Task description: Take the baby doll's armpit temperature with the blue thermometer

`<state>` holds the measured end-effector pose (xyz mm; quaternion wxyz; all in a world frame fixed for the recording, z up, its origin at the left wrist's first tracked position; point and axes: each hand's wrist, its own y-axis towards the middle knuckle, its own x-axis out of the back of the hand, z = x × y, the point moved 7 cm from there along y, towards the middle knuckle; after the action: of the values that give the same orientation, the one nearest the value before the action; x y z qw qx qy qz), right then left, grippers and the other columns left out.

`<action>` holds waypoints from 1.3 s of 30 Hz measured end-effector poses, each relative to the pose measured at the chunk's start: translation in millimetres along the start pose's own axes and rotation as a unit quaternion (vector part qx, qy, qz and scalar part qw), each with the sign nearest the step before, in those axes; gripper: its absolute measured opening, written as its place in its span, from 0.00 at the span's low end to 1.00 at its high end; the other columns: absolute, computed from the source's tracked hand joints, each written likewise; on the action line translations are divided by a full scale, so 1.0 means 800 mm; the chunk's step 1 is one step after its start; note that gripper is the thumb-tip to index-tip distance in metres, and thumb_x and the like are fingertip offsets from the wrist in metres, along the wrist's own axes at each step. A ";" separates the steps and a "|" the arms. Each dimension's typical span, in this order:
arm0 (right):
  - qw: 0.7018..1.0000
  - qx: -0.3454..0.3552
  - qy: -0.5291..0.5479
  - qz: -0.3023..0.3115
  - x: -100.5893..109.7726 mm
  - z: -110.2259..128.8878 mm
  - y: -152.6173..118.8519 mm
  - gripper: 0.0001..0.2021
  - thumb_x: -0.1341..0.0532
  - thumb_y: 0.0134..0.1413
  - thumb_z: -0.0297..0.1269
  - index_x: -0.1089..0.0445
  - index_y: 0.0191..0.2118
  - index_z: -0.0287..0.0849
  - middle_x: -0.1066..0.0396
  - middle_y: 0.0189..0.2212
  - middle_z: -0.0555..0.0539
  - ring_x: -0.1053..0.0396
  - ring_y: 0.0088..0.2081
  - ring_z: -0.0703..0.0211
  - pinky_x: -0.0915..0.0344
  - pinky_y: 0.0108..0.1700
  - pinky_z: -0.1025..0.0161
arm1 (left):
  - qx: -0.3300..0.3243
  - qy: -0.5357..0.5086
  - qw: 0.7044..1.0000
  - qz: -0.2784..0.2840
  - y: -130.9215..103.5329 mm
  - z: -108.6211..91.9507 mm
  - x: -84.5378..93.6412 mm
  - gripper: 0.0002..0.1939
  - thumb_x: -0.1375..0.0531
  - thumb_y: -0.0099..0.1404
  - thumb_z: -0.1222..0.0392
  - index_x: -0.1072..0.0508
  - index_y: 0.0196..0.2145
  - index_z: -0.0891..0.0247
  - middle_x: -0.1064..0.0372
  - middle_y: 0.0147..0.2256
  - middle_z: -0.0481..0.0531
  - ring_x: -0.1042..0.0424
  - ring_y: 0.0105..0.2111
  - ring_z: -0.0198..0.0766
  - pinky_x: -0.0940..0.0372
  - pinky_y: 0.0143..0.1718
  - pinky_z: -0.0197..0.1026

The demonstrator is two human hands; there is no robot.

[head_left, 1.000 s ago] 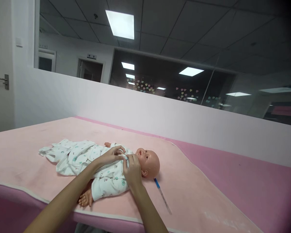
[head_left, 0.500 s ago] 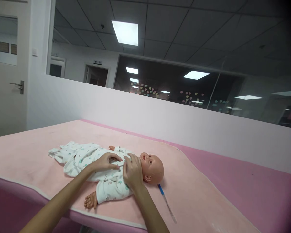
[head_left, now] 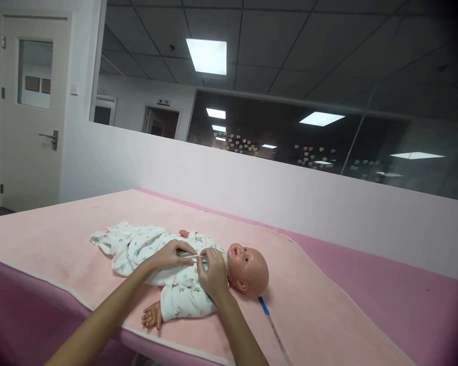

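Note:
A baby doll [head_left: 252,269] lies on its back across the pink mat, head toward the right, in a white patterned garment [head_left: 187,300]. Over its chest my left hand [head_left: 175,254] has thumb and fingers curved together near a thin white strip [head_left: 191,256]. My right hand [head_left: 213,272] is at the doll's upper chest, its thumb and fingertips pinched at the strip's right end. What the left fingertips grip is too small to make out. Below the doll's head lies a thin stick with a blue end [head_left: 264,306].
The pink mat [head_left: 320,315] covers a table whose front edge runs below the doll. Behind stands a white wall [head_left: 232,178] with a large window above it. A door [head_left: 30,132] is at the far left.
The view has shifted, so the scene sits further right. My right hand's fingertips have closed near the chest, and a thin white strip now shows between the hands.

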<state>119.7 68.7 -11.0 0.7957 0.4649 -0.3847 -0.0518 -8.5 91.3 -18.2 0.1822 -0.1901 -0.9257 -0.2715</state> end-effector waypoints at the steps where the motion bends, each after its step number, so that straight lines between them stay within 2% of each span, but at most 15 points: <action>1: 1.000 -0.001 0.001 -0.003 0.000 0.000 -0.001 0.04 0.48 0.52 0.31 0.38 0.29 0.41 0.35 0.28 0.49 0.39 0.34 0.60 0.46 0.37 0.63 | -0.004 0.004 1.000 -0.001 0.000 -0.001 0.000 0.14 0.36 0.52 0.57 0.24 0.37 0.63 0.27 0.39 0.54 0.31 0.41 0.42 0.37 0.44 0.40; 8: 1.000 -0.003 -0.011 -0.016 -0.001 0.001 -0.003 0.04 0.49 0.52 0.30 0.40 0.29 0.41 0.36 0.27 0.49 0.40 0.32 0.61 0.45 0.36 0.64 | 0.007 0.028 0.999 -0.026 0.002 0.001 0.001 0.13 0.36 0.52 0.54 0.23 0.34 0.64 0.30 0.42 0.56 0.32 0.43 0.42 0.37 0.44 0.40; 16: 0.999 0.017 -0.010 -0.028 0.000 0.002 -0.002 0.03 0.48 0.47 0.27 0.42 0.26 0.41 0.38 0.25 0.50 0.41 0.31 0.61 0.45 0.36 0.64 | -0.043 0.093 0.995 -0.014 0.002 -0.008 -0.004 0.12 0.40 0.57 0.53 0.23 0.36 0.60 0.30 0.41 0.55 0.33 0.43 0.41 0.39 0.46 0.41; 24: 1.000 0.001 -0.004 -0.013 -0.002 0.002 -0.001 0.03 0.49 0.49 0.28 0.43 0.27 0.42 0.39 0.26 0.50 0.42 0.31 0.61 0.45 0.35 0.64 | -0.055 0.123 0.990 -0.028 0.001 -0.010 -0.004 0.10 0.42 0.58 0.57 0.24 0.35 0.61 0.29 0.40 0.53 0.33 0.42 0.41 0.40 0.46 0.40; 32: 0.999 0.007 -0.016 -0.038 0.000 0.001 0.001 0.04 0.48 0.48 0.28 0.43 0.26 0.42 0.40 0.25 0.51 0.42 0.30 0.62 0.45 0.33 0.66 | -0.047 0.082 0.995 -0.020 -0.003 -0.018 -0.007 0.12 0.44 0.60 0.53 0.26 0.36 0.62 0.30 0.39 0.54 0.33 0.41 0.41 0.39 0.45 0.41; 39: 0.999 -0.010 -0.017 -0.026 -0.004 -0.003 0.002 0.04 0.48 0.49 0.28 0.43 0.26 0.42 0.39 0.25 0.50 0.41 0.30 0.62 0.45 0.34 0.66 | -0.042 0.025 0.999 0.002 -0.002 -0.014 -0.008 0.14 0.44 0.61 0.53 0.28 0.39 0.64 0.30 0.40 0.55 0.33 0.42 0.40 0.39 0.46 0.40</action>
<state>118.8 72.9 -12.1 0.7921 0.4661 -0.3851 -0.0844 -0.7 81.9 -12.9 0.1974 -0.1921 -0.9085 -0.3143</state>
